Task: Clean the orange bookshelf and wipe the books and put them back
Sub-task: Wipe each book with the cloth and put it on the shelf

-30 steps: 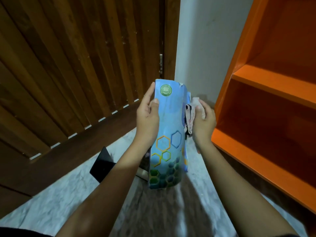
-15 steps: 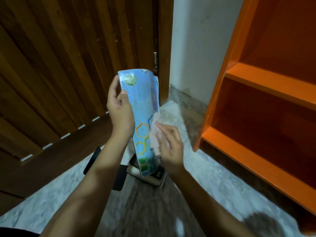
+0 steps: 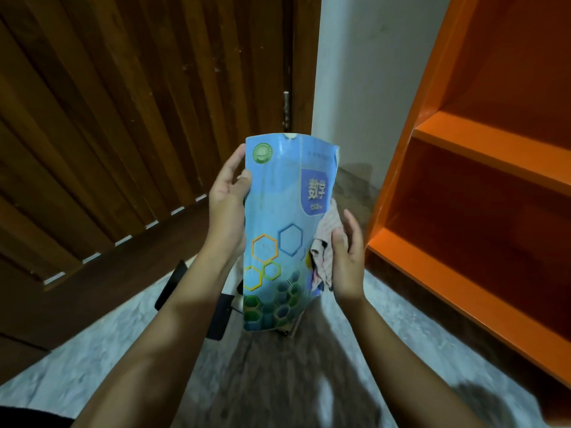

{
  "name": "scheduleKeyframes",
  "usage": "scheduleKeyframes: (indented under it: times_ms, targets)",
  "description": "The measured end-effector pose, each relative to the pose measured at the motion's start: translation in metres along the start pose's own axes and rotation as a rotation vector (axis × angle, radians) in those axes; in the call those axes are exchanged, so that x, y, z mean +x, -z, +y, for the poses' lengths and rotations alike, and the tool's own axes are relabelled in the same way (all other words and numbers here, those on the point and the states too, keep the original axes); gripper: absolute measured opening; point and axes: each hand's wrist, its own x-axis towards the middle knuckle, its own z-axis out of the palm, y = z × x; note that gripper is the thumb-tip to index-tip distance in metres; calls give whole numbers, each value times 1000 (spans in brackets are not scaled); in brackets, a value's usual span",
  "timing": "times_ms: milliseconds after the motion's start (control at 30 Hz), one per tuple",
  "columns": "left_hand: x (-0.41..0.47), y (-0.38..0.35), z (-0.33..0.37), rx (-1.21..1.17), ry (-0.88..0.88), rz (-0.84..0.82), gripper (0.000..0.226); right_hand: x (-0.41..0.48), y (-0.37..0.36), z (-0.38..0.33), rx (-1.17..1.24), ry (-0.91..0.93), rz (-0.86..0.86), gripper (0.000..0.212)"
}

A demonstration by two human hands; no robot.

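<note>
Head view, largest first. Filling the right of frame: orange bookshelf [image 3: 482, 149], both visible shelves bare, no books back on them yet. Taking up the left and upper left: dark slatted wooden door [image 3: 123, 118]; pale wall [image 3: 355, 57] between door and shelf. Running along the bottom: marbled floor [image 3: 92, 350], partly in shadow.

Centre of frame: blue book [image 3: 278, 230] with hexagon cover, upright and slightly bowed, now squarer to the camera than half a second ago, with the cover title panel showing. Left hand [image 3: 227, 208] clasping the book's left edge, thumb on the cover, fingers curled behind. Right hand [image 3: 344, 254] now shifting off the cover face to the book's right edge, loosely closed round a pale cloth [image 3: 323, 251], fingertips half extended, cloth bunched against that edge.

Reading the change: cover pass probably finishing, wipe moving to the edge or back. Shelving probably coming soon after.

Lower centre, behind the book: dark flat items on the floor [image 3: 173, 282], likely more books, too hidden to confirm.
</note>
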Motion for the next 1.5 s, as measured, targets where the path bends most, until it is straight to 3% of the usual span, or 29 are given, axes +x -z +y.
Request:
scheduleKeyframes:
  times_ms: [167,267,367,533,800,933,1100,1267,1367,1500]
  targets:
    - [-4,-12,8,-13,6,-103,34,2,12,-5,194,-187,-328,65]
    - [-4,-13,16,-22,-19,-102,36,2,21,-9,384,-318,-405,86]
    - [-4,-11,27,48,-85,-78,36,3,32,-27,441,-298,-268,76]
    - [-7,-33,32,95,-191,-33,38,20,56,-86,184,-31,-116,57]
    - [14,-158,79,-52,-408,-150,39,84,109,-214,-17,390,-11,53]
    - [30,-224,101,-59,-487,-244,40,127,137,-259,-70,508,68,54]
    - [45,-276,96,-24,-506,-391,47,180,159,-264,-14,479,156,35]
    - [67,-293,67,93,-453,-455,51,217,168,-232,118,286,293,33]
    - [88,-293,50,187,-527,-442,50,241,165,-214,209,221,205,28]
    - [108,-300,33,296,-693,-373,53,272,162,-209,287,264,192,44]
